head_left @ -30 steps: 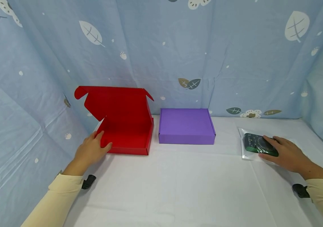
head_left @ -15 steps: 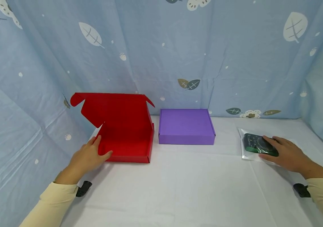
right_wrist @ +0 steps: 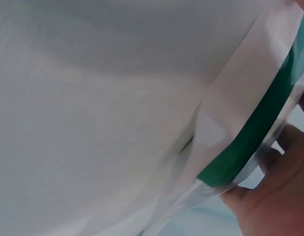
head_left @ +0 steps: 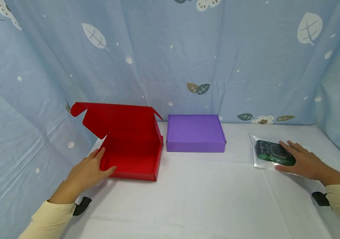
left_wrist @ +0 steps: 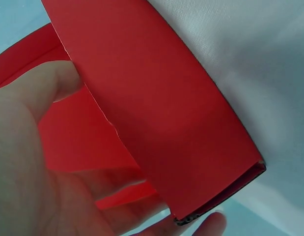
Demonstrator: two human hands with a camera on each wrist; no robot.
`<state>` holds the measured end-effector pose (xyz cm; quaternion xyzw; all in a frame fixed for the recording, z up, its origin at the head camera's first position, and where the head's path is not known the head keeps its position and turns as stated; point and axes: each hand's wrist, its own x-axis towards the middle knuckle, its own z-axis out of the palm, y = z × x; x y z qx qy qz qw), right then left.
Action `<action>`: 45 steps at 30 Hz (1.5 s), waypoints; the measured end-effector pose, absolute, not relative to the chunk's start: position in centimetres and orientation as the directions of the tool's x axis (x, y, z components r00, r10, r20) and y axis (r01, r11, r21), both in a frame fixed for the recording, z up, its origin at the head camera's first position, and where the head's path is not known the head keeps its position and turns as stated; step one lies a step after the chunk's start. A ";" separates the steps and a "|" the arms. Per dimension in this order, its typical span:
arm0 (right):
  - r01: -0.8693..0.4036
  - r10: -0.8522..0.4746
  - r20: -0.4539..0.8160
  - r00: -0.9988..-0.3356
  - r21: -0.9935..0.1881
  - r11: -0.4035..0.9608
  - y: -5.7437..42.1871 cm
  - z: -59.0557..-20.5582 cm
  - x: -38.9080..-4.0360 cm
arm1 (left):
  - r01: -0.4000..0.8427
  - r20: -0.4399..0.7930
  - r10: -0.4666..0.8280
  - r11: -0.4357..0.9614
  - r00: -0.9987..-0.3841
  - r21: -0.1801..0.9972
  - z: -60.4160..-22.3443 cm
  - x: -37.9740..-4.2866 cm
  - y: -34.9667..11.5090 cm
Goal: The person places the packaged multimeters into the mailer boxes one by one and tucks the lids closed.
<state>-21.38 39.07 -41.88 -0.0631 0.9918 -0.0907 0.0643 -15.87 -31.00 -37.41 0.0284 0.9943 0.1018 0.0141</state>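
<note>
Left hand (head_left: pixel 84 174), wide grip, red box (head_left: pixel 131 156)

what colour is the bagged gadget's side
Green: the gadget's side shows best in the right wrist view.

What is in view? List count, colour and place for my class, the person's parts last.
Red box: 1, red, left, lid open.
Purple box: 1, purple, middle, closed.
Clear bag: 1, transparent, right side.
Device: 1, black and green, inside the clear bag.
Table cover: 1, white, underneath.
Patterned cloth: count unclear, blue, behind and both sides.
Wrist cameras: 2, black, one per wrist.
Sleeves: 2, pale yellow, forearms.
Left hand: 1, bare, gripping the red box.
Right hand: 1, bare, holding the bagged device.
</note>
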 end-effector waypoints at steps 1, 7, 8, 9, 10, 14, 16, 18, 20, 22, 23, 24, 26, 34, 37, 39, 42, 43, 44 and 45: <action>-0.107 -0.134 -0.130 -0.982 -0.195 0.975 39.1 -41.9 -21.4 | 0.059 -0.014 0.063 0.978 -0.998 0.199 -37.4 -15.7 -31.0; -0.119 -0.146 -0.122 -0.982 -0.205 0.971 39.1 -41.7 -21.3 | 0.089 0.021 0.086 0.978 -0.996 0.187 -37.2 -14.7 -30.8; -0.121 -0.148 -0.118 -0.982 -0.208 0.971 39.0 -41.7 -21.3 | 0.090 0.022 0.087 0.979 -0.996 0.185 -37.2 -14.5 -30.7; -0.119 -0.146 -0.118 -0.982 -0.211 0.970 38.9 -41.7 -21.3 | 0.090 0.018 0.088 0.979 -0.996 0.185 -37.1 -14.4 -30.7; -0.121 -0.148 -0.117 -0.982 -0.215 0.969 38.9 -41.6 -21.3 | 0.089 0.015 0.088 0.979 -0.996 0.183 -37.2 -14.3 -30.6; -0.120 -0.147 -0.111 -0.983 -0.219 0.968 38.8 -41.6 -21.3 | 0.094 0.014 0.093 0.979 -0.996 0.180 -37.3 -13.8 -30.5; -0.121 -0.146 -0.108 -0.983 -0.211 0.970 38.8 -41.6 -21.2 | 0.099 0.016 0.098 0.979 -0.995 0.178 -37.3 -13.6 -30.4; -0.114 -0.138 -0.111 -0.984 -0.202 0.973 38.8 -41.6 -21.2 | 0.103 0.016 0.102 0.979 -0.995 0.173 -37.2 -13.4 -30.4; -0.101 -0.125 -0.119 -0.985 -0.196 0.975 38.9 -41.7 -21.0 | 0.107 0.015 0.106 0.980 -0.994 0.170 -37.2 -13.2 -30.3; -0.092 -0.117 -0.125 -0.985 -0.192 0.977 39.0 -41.7 -20.9 | 0.114 0.017 0.113 0.979 -0.993 0.167 -37.2 -13.0 -30.3; -0.089 -0.114 -0.129 -0.985 -0.189 0.978 39.0 -41.7 -20.9 | 0.115 0.019 0.114 0.980 -0.993 0.164 -37.2 -13.0 -30.3; -0.089 -0.114 -0.131 -0.985 -0.186 0.979 39.0 -41.8 -20.8 | 0.116 0.020 0.114 0.980 -0.993 0.163 -37.2 -12.9 -30.2; -0.092 -0.116 -0.133 -0.984 -0.180 0.979 39.1 -41.8 -20.8 | 0.118 0.026 0.116 0.980 -0.993 0.157 -37.2 -12.7 -30.1; -0.084 -0.108 -0.140 -0.984 -0.167 0.982 39.2 -42.0 -20.6 | 0.150 0.066 0.141 0.978 -0.988 0.146 -37.4 -12.2 -29.4; -0.081 -0.104 -0.139 -0.985 -0.164 0.983 39.1 -42.0 -20.6 | 0.152 0.070 0.143 0.978 -0.987 0.142 -37.4 -12.0 -29.0; -0.077 -0.101 -0.139 -0.985 -0.168 0.983 39.1 -42.0 -20.5 | 0.152 0.066 0.144 0.979 -0.987 0.139 -37.4 -11.9 -28.8; -0.077 -0.101 -0.135 -0.986 -0.176 0.981 39.1 -42.0 -20.5 | 0.159 0.061 0.151 0.977 -0.987 0.144 -37.3 -11.7 -28.4; -0.077 -0.102 -0.134 -0.986 -0.176 0.981 39.1 -42.0 -20.6 | 0.163 0.061 0.156 0.976 -0.986 0.145 -37.3 -11.7 -28.2; -0.079 -0.103 -0.133 -0.986 -0.175 0.981 39.1 -42.0 -20.6 | 0.169 0.064 0.161 0.975 -0.985 0.145 -37.2 -11.6 -28.1; -0.080 -0.104 -0.131 -0.986 -0.176 0.981 39.1 -42.0 -20.6 | 0.176 0.069 0.167 0.974 -0.983 0.145 -37.2 -11.6 -27.9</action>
